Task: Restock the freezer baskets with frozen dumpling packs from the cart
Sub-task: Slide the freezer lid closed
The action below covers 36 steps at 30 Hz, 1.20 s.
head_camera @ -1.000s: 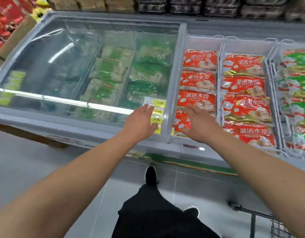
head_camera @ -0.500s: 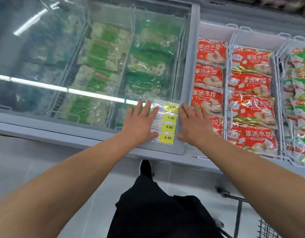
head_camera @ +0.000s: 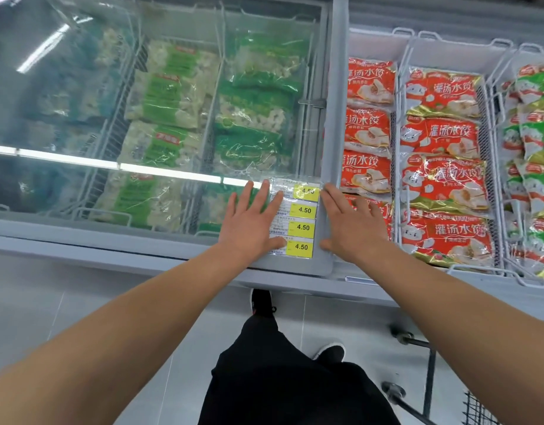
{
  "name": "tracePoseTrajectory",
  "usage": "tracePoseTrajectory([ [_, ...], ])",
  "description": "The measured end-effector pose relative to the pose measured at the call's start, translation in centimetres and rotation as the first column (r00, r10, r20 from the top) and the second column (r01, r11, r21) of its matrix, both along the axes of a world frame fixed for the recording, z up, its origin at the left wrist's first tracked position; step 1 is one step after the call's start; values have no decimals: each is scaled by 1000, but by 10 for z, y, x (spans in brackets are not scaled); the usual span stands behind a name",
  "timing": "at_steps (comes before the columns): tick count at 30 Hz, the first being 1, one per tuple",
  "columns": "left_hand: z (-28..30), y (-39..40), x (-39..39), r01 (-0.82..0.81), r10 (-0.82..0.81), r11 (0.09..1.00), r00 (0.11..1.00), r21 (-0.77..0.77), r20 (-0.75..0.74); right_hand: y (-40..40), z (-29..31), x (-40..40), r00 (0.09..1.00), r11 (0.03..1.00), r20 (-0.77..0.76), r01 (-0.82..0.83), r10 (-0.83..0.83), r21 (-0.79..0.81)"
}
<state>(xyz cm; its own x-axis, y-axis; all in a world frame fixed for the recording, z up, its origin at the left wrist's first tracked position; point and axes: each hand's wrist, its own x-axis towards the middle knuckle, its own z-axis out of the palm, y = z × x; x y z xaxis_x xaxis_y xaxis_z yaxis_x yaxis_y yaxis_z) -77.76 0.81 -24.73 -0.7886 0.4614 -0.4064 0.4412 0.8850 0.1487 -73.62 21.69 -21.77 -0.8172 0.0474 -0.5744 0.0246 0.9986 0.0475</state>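
Floor (head_camera: pixel 80 308): pale grey tiles with thin joints, occupying the 6 to 9 o'clock region. A glass lid (head_camera: pixel 117 118) with a grey frame spans the 9 to 12 o'clock region and reflects a long ceiling light strip (head_camera: pixel 111 164) plus a shorter streak at 11 o'clock. Four yellow price labels (head_camera: pixel 301 219), each reading 4.50, are stacked in a column near centre.

I have flattened both hands on the lid (head_camera: pixel 328 167): left hand (head_camera: pixel 252 223) now spread beside the price tags (head_camera: pixel 295 220), right hand (head_camera: pixel 347 225) moved off the red packs (head_camera: pixel 367 171) to the frame.
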Motion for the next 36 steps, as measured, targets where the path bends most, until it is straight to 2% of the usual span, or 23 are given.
tracePoseTrajectory([
  [15, 3, 139, 42, 90, -91, 996, 996, -24, -24, 141, -3, 53, 998, 998, -35, 56, -58, -34],
  [20, 5, 223, 69, 69, -70, 997, 997, -32, -19, 223, -6, 82, 997, 996, -47, 58, -62, -65],
  [27, 6, 345, 110, 108, -110, 994, 993, -28, -53, 337, -15, 136, 980, 984, -117, 150, -161, -101],
  [31, 9, 404, 122, 204, -206, 978, 977, -42, -50, 390, -18, 167, 960, 972, -156, 226, -232, -59],
  [36, 17, 471, 126, 403, -403, 915, 915, -22, -6, 444, -19, 203, 902, 912, -151, 411, -403, 18],
])
